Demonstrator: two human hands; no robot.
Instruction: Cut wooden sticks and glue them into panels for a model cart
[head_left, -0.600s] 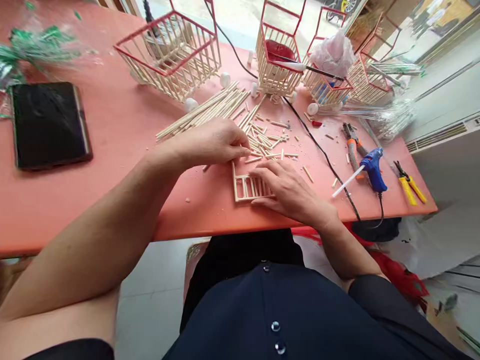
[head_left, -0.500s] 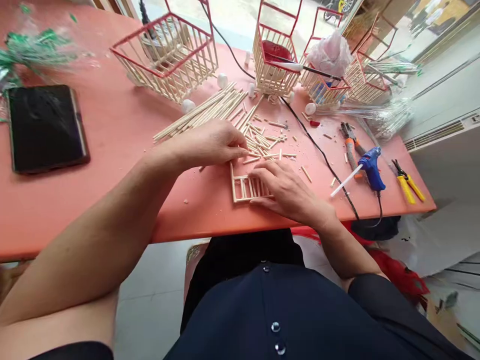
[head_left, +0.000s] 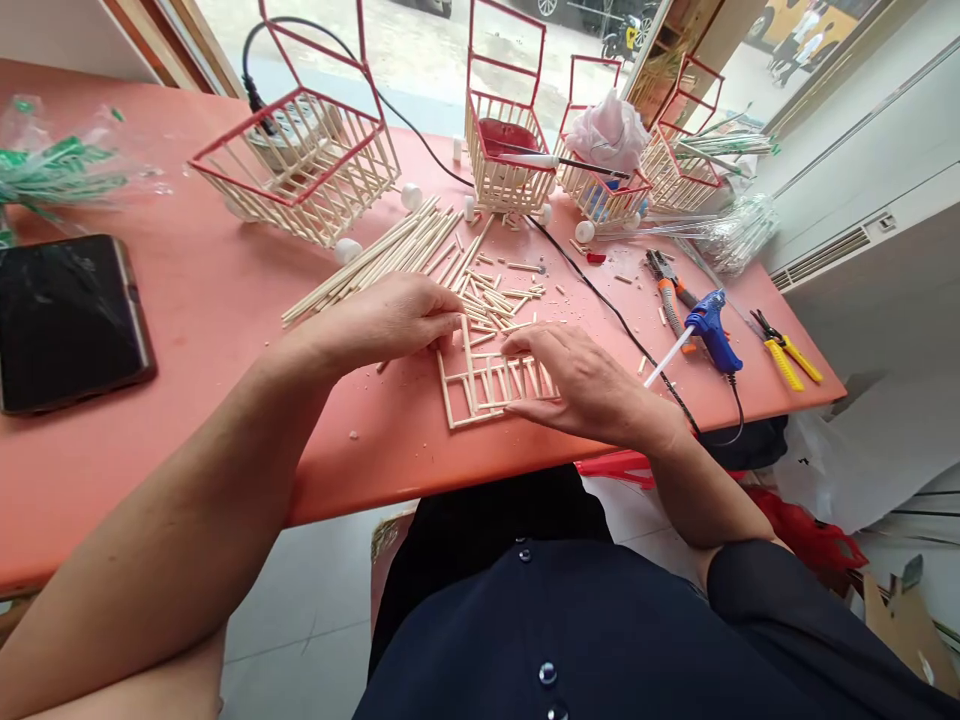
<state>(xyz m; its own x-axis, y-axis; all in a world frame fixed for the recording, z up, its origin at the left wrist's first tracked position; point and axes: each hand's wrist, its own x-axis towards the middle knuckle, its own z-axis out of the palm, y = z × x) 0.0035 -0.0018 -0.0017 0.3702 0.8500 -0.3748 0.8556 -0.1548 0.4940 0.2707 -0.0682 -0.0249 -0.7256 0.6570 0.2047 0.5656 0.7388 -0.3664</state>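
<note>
A small ladder-like lattice of thin wooden sticks [head_left: 487, 388] lies near the table's front edge. My right hand [head_left: 581, 385] curves over its right part, fingers at the far side and thumb at the near side, hiding that end. At the lattice's far left corner, my left hand [head_left: 412, 315] has thumb and fingers pinched at the top of an upright-running wooden stick [head_left: 466, 350]. Beside it runs the outer left stick [head_left: 445, 390]. Beyond my hands are loose short stick pieces [head_left: 499, 300] and a bundle of long sticks [head_left: 375, 265].
Stick baskets with red rims [head_left: 300, 150] stand along the back, one holding a red dish [head_left: 510, 135]. On the right lie a blue glue gun [head_left: 716, 330], orange-handled pliers [head_left: 667, 290], yellow-handled cutters [head_left: 784, 350] and a black cable [head_left: 600, 285]. A dark tablet [head_left: 71, 320] lies left.
The view has shifted, so the table's things appear lower and further left. Two side-by-side sticks now show at the lattice's left end, where one showed before. Both hands stay at the lattice.
</note>
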